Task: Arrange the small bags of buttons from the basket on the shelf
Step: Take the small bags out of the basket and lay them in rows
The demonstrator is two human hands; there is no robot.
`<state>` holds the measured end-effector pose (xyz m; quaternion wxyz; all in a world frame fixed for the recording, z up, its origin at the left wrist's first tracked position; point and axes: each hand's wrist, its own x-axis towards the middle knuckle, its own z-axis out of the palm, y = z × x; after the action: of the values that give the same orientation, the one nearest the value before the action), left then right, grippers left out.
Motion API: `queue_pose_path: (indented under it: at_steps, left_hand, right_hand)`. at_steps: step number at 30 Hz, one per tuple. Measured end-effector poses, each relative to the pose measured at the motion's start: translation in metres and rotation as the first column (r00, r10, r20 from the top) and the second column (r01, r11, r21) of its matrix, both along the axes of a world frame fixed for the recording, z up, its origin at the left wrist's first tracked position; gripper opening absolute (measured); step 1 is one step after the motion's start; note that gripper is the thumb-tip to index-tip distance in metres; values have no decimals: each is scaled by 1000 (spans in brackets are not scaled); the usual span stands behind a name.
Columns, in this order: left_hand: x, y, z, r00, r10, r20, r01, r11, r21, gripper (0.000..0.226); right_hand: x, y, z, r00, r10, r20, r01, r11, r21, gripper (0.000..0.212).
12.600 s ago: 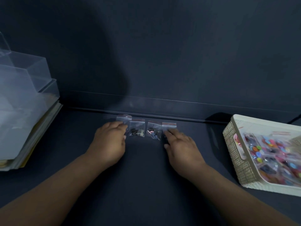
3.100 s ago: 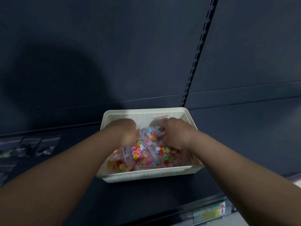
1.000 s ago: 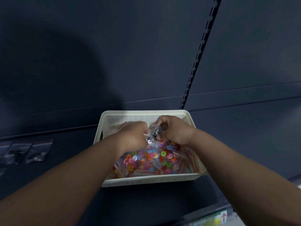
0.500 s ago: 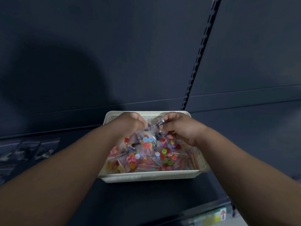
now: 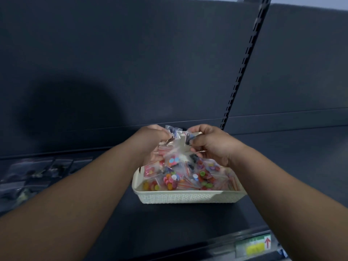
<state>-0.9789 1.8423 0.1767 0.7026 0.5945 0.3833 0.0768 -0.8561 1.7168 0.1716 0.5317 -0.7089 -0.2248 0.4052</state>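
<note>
Small bags of buttons [image 5: 180,178] are heaped in a white woven basket [image 5: 188,197], which is set on a dark shelf [image 5: 169,223] in the middle of the view. Bright buttons of many colours can be seen through the clear plastic.

Both hands are raised over the far end of the basket, close together. A clear bag of dark buttons [image 5: 174,131] is pinched at its top edge by the curled fingers of the left hand [image 5: 154,140]. A second dark-button bag [image 5: 188,138] is pinched by the right hand [image 5: 211,146], just beside the first. Whether more bags are tucked under either palm cannot be told.

A row of bags laid flat [image 5: 43,170] is seen on the shelf well to the left of the basket, blurred and dim; it runs from left to right along the shelf. That row lies on the left hand's side, so the left hand is judged the nearer one for setting down the next bag, with the carry made leftward and across the basket's left rim.

A price label [image 5: 254,245] is fixed to the shelf's front edge at lower right.
</note>
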Motion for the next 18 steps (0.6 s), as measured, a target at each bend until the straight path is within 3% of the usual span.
queue_pose_path:
  at_steps: [4,8,18]
  left_hand:
    - [-14,6,9,999,12,51,-8,996,-93,10]
    - [-34,14,18,997,39,71,-34,997,-70,11]
    - [-137,68,34,993,44,110,-52,996,72,19]
  right_hand:
    - [-14,7,7,998,-54,20,53,998,41,12]
    - [-32,20,18,992,-106,-66,113,987,117,19]
    - [-114,82,37,984,149,-94,-130,975,181,25]
